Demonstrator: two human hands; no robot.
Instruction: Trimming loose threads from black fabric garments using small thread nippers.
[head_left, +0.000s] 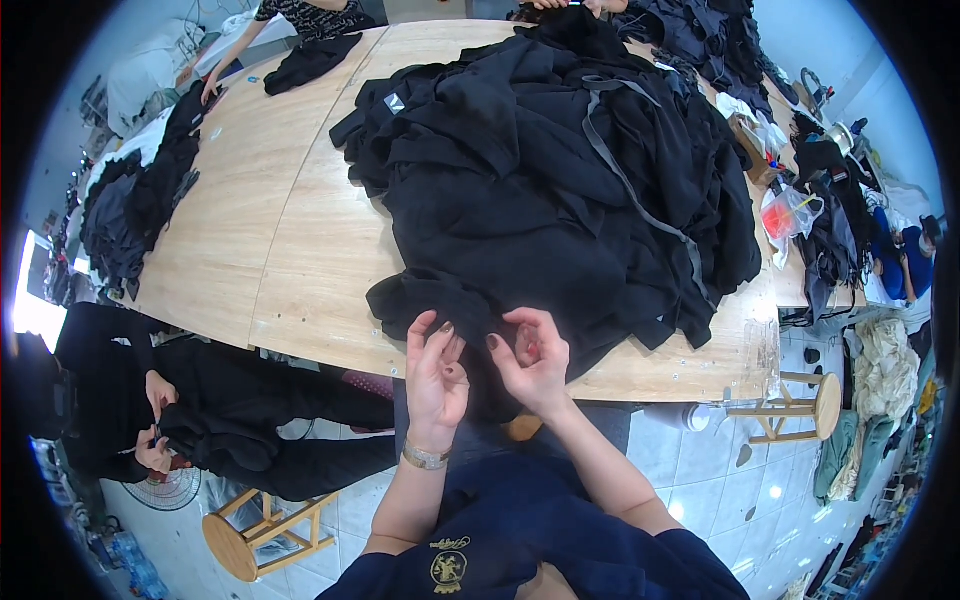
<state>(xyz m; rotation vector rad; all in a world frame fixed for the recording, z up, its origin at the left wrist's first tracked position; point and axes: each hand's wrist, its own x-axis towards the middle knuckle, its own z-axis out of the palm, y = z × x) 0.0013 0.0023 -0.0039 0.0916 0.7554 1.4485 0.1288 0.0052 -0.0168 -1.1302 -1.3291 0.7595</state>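
Note:
A large heap of black garments (520, 200) covers the middle of the table, and one black piece of cloth (430, 297) spreads out at its near edge. Over that cloth, my left hand (437, 385) is raised with its fingers curled in and the thumb close to the index finger; what it pinches, if anything, is too small to tell. To its right, my right hand (538, 370) has bent fingers, and a small red spot shows in its palm, its kind unclear. Black fabric hangs over the table edge between and below both hands.
The pale wooden table (320, 250) curves around the heap. At left a co-worker's hands (155, 430) handle black cloth. Wooden stools (232, 545) stand on the tiled floor. A bagged red drink (782, 218) sits at right, near dark clothes. Other people work at the far side.

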